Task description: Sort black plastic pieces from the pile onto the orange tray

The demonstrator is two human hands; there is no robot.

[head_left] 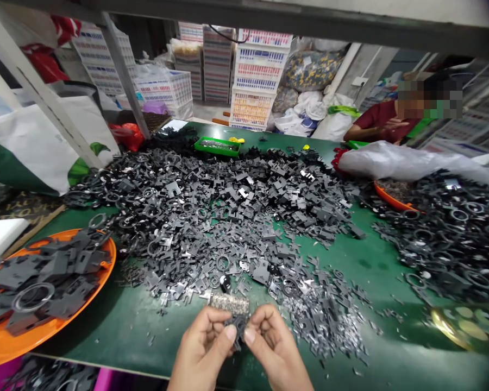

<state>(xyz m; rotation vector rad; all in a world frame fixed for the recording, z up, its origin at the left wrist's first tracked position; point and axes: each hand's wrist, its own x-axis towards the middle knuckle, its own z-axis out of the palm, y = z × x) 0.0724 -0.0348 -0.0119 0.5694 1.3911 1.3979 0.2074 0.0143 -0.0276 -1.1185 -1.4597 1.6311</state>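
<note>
In the head view, the left hand (201, 347) and right hand (275, 345) sit at the near edge of the green worktop (375, 271). Both are curled inward, thumbs and fingers pinching a small clump of dark metal pieces (237, 327) between them. Just above the clump, touching the left hand's fingertips, is a speckled grey strip (230, 304); whether it is gripped or only resting there is hard to tell.

Directly ahead, a wide heap of loose dark metal plates and rings (212, 217) covers the middle of the worktop, with finer scraps (324, 326) scattered toward the near edge. A second heap (444, 244) fills the right side. As things lie, most pieces remain loose and mixed, while the orange tray (20, 339) at the left edge carries a shallower pile of larger plates and rings (44, 277).

At the far edge sits a green tray (217, 146). Toward the far right corner, a white plastic sheet (411, 163) lies over a partly hidden orange bowl (391, 198). Beyond it, a co-worker in a red shirt (381, 122) sits working. Stacked white crates (252, 76) rise behind the worktop.
</note>
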